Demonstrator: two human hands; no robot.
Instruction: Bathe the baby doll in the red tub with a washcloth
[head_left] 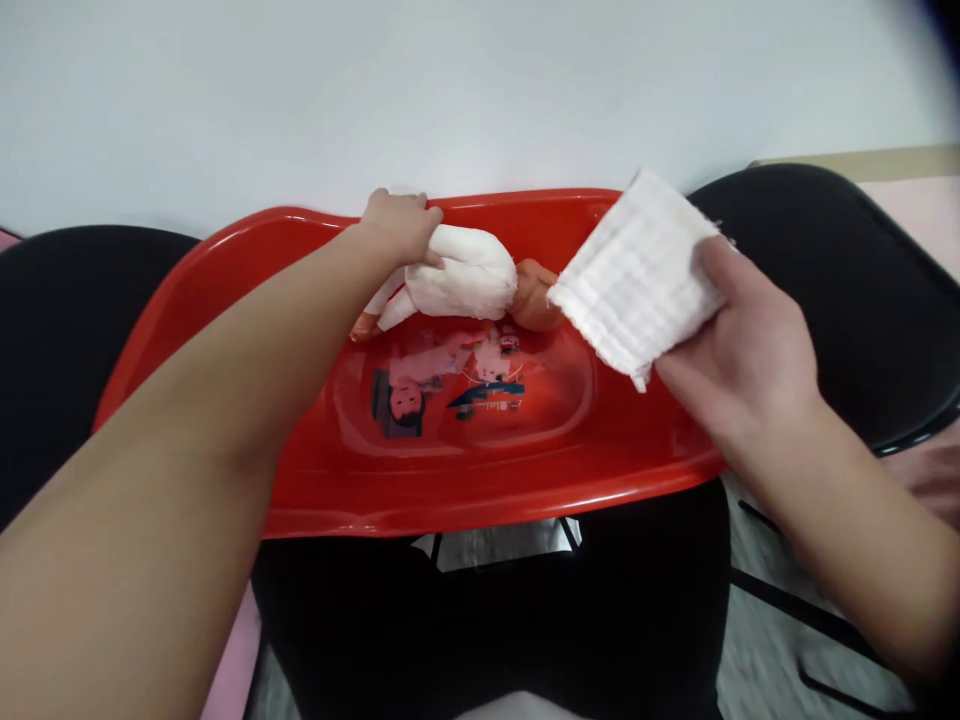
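In the head view, a doll (469,275) in white clothing lies along the back of a red baby bathtub (480,490). Its brown rounded end, which looks like the head, points right, and a small brown end shows at the left. My left hand (405,228) grips the doll's left part from above, its fingers bent over the white cloth; some fingertips are hidden. Over the tub's right side, my right hand (757,345) pinches a folded white gauze cloth (637,275) between thumb and fingers. One corner of the cloth overlaps the doll's brown end.
A white wall (480,90) rises right behind the tub. Black chair seats stand at left (82,310) and right (840,300). Printed pictures (450,375) mark the tub's floor. Dark chair legs (810,620) stand on the grey floor at lower right.
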